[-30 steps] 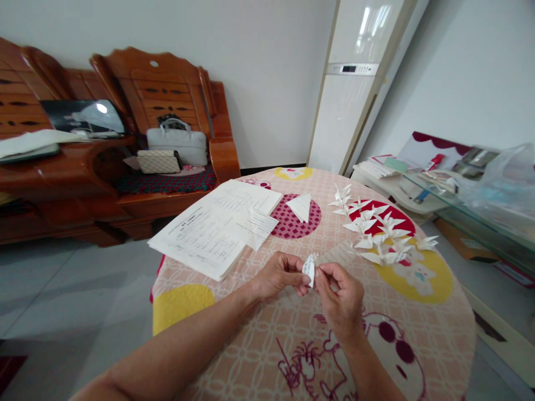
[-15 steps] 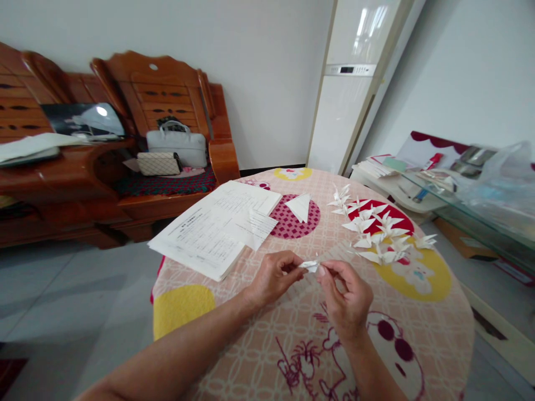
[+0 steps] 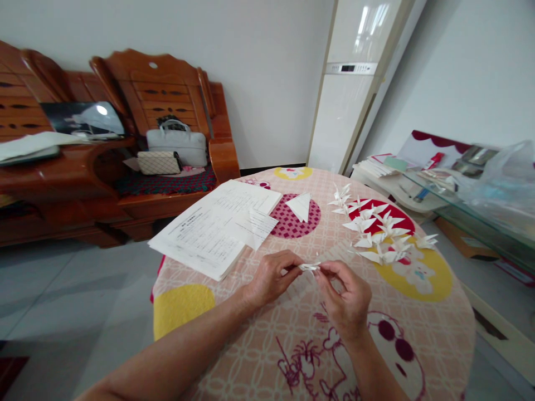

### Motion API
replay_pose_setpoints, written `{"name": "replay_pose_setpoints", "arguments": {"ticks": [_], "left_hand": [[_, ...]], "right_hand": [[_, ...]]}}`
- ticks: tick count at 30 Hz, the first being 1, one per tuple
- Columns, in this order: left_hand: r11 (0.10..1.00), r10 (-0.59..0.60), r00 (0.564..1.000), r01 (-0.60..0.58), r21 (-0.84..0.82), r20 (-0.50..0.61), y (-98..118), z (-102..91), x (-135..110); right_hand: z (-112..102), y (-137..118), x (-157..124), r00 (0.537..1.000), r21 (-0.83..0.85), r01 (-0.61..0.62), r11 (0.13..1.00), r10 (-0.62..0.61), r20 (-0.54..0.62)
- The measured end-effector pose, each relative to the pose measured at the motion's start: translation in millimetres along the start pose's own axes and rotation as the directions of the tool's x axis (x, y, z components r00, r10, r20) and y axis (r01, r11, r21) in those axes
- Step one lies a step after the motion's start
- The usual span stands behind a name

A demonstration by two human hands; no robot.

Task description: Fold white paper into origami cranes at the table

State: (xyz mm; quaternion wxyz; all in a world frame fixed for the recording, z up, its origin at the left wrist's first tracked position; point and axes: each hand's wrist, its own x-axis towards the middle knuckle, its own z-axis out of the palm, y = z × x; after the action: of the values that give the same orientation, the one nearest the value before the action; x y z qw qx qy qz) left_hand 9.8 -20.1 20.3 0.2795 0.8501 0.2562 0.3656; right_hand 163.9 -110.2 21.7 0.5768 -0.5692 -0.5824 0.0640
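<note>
Both of my hands pinch one small folded piece of white paper (image 3: 310,267) above the round table (image 3: 234,362). My left hand (image 3: 273,275) grips its left end between thumb and fingers. My right hand (image 3: 345,298) pinches its right end. The piece lies nearly flat and edge-on to me. Just beyond my right hand several finished white paper cranes (image 3: 378,231) are scattered on the cloth. A folded white triangle (image 3: 301,206) lies on a red dotted circle farther back. A stack of printed sheets (image 3: 217,225) sits at the table's left, with a smaller folded sheet on top.
The table has a pink patterned cloth with cartoon prints. A wooden bench (image 3: 125,145) with a grey bag (image 3: 178,142) stands behind on the left. A tall white air conditioner (image 3: 355,83) is in the corner. A glass shelf (image 3: 460,195) with papers runs along the right.
The small paper piece stood upright between my fingers a second ago; it has been turned down flat. My hands have shifted slightly apart along it.
</note>
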Motion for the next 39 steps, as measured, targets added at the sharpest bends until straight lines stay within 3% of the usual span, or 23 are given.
{"name": "replay_pose_setpoints", "arguments": {"ticks": [8, 15, 34, 39], "left_hand": [[0.997, -0.068, 0.998, 0.068, -0.040, 0.013, -0.1, 4.0, -1.7], [0.997, -0.069, 0.998, 0.068, -0.026, -0.010, 0.7, 6.2, -1.7], [0.941, -0.195, 0.963, 0.237, -0.242, 0.183, 4.9, 2.0, 0.7], [0.894, -0.250, 0.950, 0.300, -0.333, 0.185, 6.6, 2.5, 1.1]], "right_hand": [[0.8, -0.7, 3.8, 0.985, -0.108, 0.174, 0.979, -0.172, 0.026], [1.2, -0.7, 4.3, 0.975, -0.157, 0.223, 0.962, -0.223, 0.014], [-1.3, -2.7, 3.6, 0.992, -0.128, 0.118, 0.985, -0.112, 0.052], [-2.1, -2.4, 4.5, 0.993, -0.091, 0.105, 0.990, -0.100, 0.059]]}}
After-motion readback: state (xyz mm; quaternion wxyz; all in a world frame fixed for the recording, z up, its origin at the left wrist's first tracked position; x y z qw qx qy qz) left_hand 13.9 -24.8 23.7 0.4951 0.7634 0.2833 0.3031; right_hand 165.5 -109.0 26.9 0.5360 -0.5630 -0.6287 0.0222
